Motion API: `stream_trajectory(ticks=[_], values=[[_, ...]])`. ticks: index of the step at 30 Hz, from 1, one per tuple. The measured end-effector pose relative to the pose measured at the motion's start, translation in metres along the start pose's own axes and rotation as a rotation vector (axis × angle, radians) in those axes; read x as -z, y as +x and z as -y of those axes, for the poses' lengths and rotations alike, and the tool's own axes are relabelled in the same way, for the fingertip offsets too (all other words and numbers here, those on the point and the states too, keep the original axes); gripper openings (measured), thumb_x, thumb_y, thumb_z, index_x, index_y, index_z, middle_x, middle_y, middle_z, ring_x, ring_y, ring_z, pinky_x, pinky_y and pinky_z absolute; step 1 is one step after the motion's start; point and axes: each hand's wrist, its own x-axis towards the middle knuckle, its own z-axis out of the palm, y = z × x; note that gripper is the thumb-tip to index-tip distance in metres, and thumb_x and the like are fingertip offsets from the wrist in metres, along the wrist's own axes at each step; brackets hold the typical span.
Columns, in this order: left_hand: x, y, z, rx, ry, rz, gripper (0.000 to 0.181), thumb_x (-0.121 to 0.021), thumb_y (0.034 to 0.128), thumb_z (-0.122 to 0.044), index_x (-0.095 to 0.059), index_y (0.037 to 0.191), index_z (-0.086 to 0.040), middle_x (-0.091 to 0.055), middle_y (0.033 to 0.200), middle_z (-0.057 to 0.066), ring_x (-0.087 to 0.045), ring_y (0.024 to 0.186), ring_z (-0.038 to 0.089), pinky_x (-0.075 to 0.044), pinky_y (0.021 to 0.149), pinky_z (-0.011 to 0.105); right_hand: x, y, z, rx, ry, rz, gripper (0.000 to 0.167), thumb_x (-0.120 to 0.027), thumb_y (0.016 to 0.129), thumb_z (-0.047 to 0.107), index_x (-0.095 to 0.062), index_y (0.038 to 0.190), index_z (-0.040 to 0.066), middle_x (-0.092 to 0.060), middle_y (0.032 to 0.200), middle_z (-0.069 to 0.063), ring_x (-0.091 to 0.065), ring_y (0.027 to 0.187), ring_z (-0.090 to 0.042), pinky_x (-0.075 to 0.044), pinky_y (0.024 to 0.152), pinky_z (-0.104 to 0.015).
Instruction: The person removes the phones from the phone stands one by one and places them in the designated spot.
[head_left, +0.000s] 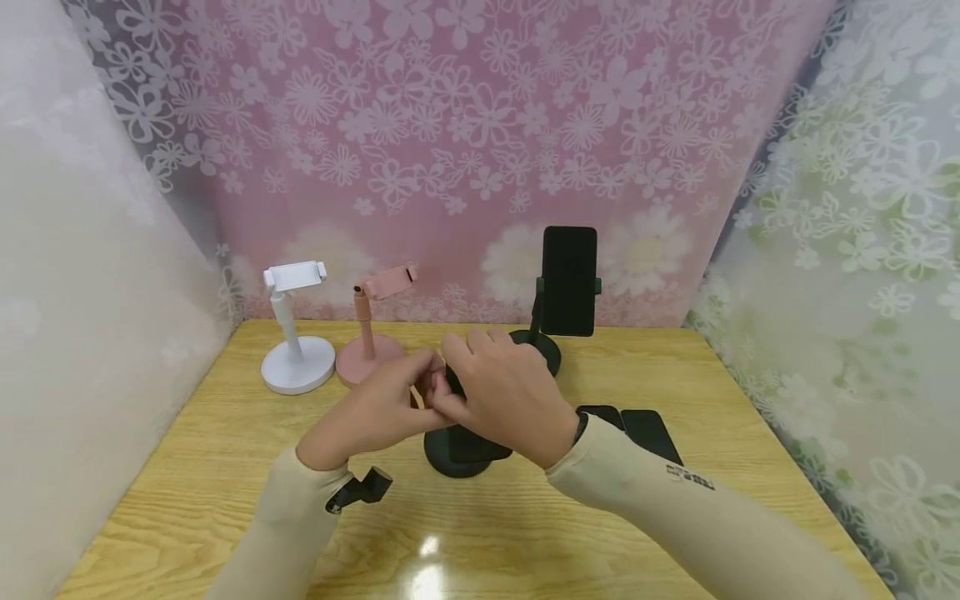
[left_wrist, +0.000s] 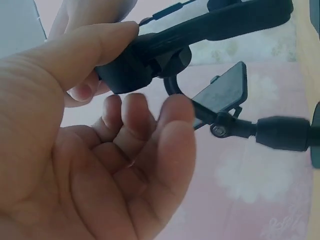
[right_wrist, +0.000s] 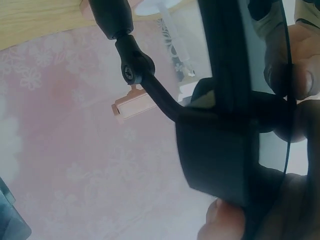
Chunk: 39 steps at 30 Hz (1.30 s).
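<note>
Both hands meet at the top of a black phone stand (head_left: 453,470) in the head view. A dark smartphone (head_left: 474,447) sits in its clamp, partly hidden by the hands. My left hand (head_left: 378,408) has its thumb on the end of the phone clamp (left_wrist: 125,72), its other fingers curled below, in the left wrist view. My right hand (head_left: 513,392) grips the clamp and phone edge from the other side. In the right wrist view, fingertips (right_wrist: 222,222) show beside the clamp block, and the glossy screen stands at the right.
Behind stand a white phone holder (head_left: 296,367), a pink phone holder (head_left: 363,350) and another black phone stand (head_left: 543,346) bearing an upright phone (head_left: 570,282). Right of the hands, a dark phone (head_left: 651,432) and a second one (head_left: 602,414) lie on the wooden table (head_left: 570,533).
</note>
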Motion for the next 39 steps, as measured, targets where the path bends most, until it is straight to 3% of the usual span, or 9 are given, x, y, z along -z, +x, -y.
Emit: stream_trajectory(ticks=[6, 12, 15, 18, 22, 29, 39], values=[[-0.005, 0.007, 0.007, -0.030, -0.152, 0.025, 0.019, -0.075, 0.0954, -0.018, -0.058, 0.101, -0.015, -0.062, 0.091, 0.000, -0.059, 0.079, 0.020, -0.052, 0.065, 0.030, 0.000, -0.005, -0.002, -0.016, 0.026, 0.004, 0.021, -0.058, 0.093, 0.028, -0.050, 0.080, 0.013, -0.034, 0.065, 0.003, -0.031, 0.053, -0.013, -0.018, 0.041, -0.024], [-0.013, 0.011, 0.014, -0.056, -0.416, 0.112, 0.020, -0.069, 0.0992, -0.011, -0.054, 0.112, -0.010, -0.055, 0.092, 0.008, -0.052, 0.077, 0.018, -0.048, 0.067, 0.029, 0.000, -0.007, -0.003, -0.027, 0.054, 0.014, 0.017, -0.057, 0.092, 0.026, -0.053, 0.082, 0.013, -0.036, 0.065, 0.003, -0.033, 0.053, -0.013, -0.022, 0.040, -0.025], [-0.019, 0.012, 0.020, -0.078, -0.555, 0.171, 0.026, -0.065, 0.1011, -0.006, -0.052, 0.124, -0.007, -0.055, 0.090, 0.006, -0.052, 0.076, 0.015, -0.048, 0.069, 0.027, 0.000, -0.008, -0.003, -0.030, 0.060, 0.021, 0.016, -0.057, 0.092, 0.025, -0.052, 0.082, 0.013, -0.035, 0.066, 0.003, -0.033, 0.053, -0.013, -0.021, 0.040, -0.025], [-0.023, 0.012, 0.025, -0.091, -0.631, 0.202, 0.032, -0.063, 0.1021, -0.005, -0.049, 0.131, -0.005, -0.051, 0.081, 0.000, -0.049, 0.070, 0.011, -0.045, 0.066, 0.026, 0.000, -0.009, -0.003, -0.029, 0.055, 0.030, 0.018, -0.057, 0.092, 0.025, -0.050, 0.080, 0.013, -0.034, 0.065, 0.002, -0.032, 0.053, -0.013, -0.021, 0.041, -0.024], [-0.024, 0.013, 0.027, -0.078, -0.674, 0.215, 0.031, -0.064, 0.1023, -0.007, -0.049, 0.129, -0.004, -0.042, 0.072, -0.004, -0.038, 0.061, 0.009, -0.037, 0.059, 0.026, 0.001, -0.008, -0.004, -0.020, 0.038, 0.034, 0.020, -0.056, 0.092, 0.025, -0.048, 0.078, 0.014, -0.034, 0.065, 0.002, -0.032, 0.053, -0.013, -0.019, 0.042, -0.024], [-0.022, 0.014, 0.026, -0.087, -0.689, 0.234, 0.032, -0.063, 0.1011, -0.003, -0.048, 0.129, -0.004, -0.039, 0.070, -0.004, -0.037, 0.060, 0.010, -0.038, 0.061, 0.026, 0.006, -0.007, -0.004, -0.016, 0.021, 0.017, 0.021, -0.061, 0.090, 0.026, -0.049, 0.078, 0.014, -0.032, 0.065, 0.003, -0.029, 0.052, -0.013, -0.015, 0.043, -0.024], [-0.019, 0.009, 0.029, -0.055, -0.743, 0.247, 0.032, -0.063, 0.0993, 0.003, -0.048, 0.127, -0.004, -0.060, 0.092, 0.001, -0.059, 0.083, 0.012, -0.053, 0.075, 0.026, 0.012, -0.006, 0.000, -0.032, 0.028, 0.076, 0.017, -0.061, 0.094, 0.027, -0.053, 0.083, 0.015, -0.037, 0.065, 0.003, -0.033, 0.052, -0.013, -0.018, 0.042, -0.022]])
